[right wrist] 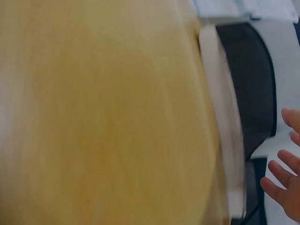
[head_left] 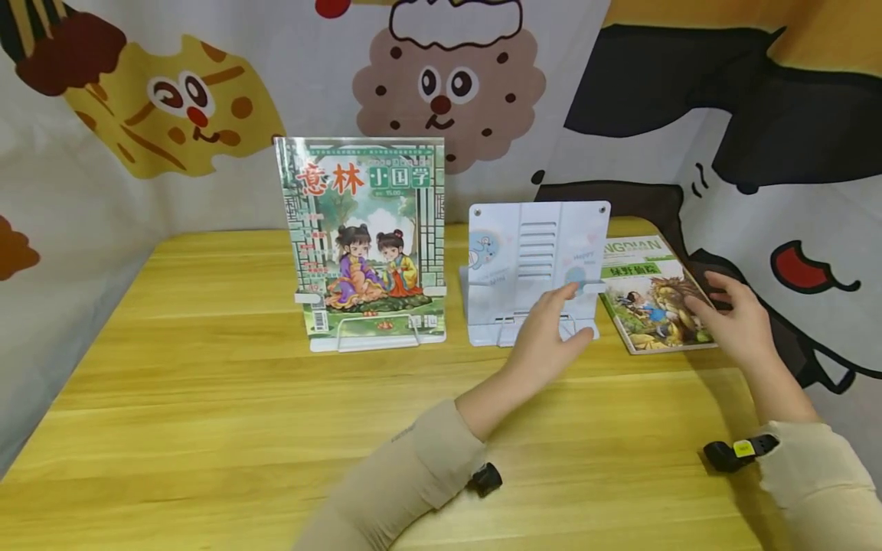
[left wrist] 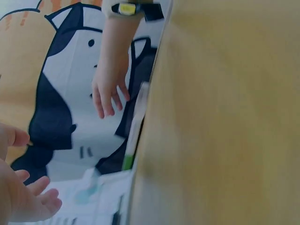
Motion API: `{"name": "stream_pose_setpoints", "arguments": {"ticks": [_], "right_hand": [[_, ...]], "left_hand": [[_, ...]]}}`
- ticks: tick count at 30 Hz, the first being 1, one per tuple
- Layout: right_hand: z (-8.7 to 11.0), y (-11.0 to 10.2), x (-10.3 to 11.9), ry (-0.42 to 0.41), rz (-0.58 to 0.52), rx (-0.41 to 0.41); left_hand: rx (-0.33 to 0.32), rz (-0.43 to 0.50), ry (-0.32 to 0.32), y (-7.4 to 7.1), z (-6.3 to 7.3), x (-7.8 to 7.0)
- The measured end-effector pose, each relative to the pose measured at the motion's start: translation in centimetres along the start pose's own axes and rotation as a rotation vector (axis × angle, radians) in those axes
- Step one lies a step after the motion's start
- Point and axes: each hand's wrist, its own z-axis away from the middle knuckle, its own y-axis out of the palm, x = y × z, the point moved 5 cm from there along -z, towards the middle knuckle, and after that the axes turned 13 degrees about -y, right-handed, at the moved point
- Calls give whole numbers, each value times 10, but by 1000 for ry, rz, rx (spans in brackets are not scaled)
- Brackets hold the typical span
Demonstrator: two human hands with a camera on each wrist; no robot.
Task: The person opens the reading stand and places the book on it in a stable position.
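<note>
A green-and-white picture book (head_left: 658,310) lies flat at the right of the table, its spine-side edge (right wrist: 225,122) showing in the right wrist view. My right hand (head_left: 743,321) hovers by the book's right side, fingers spread and slightly bent; in the right wrist view the hand (right wrist: 287,187) appears apart from it. A pale book stand (head_left: 499,252) with slots and printed cartoons stands upright, holding no book. My left hand (head_left: 544,340) is in front of this stand, fingers extended and thumb apart, gripping nothing. Whether its fingertips touch the stand I cannot tell.
On the left, a magazine (head_left: 372,229) with two cartoon children leans upright on a second white stand (head_left: 324,344). Behind the wooden table (head_left: 207,413) hangs a cartoon-printed cloth (head_left: 310,46). The cloth also runs along the table's right side.
</note>
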Motion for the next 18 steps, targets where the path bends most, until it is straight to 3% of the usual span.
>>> {"name": "stream_pose_setpoints", "arguments": {"ticks": [9, 18], "right_hand": [[7, -6, -34, 0, 45, 153], [7, 1, -51, 1, 62, 249]], "left_hand": [[172, 215, -193, 58, 2, 6], [167, 314, -378, 91, -3, 21]]}}
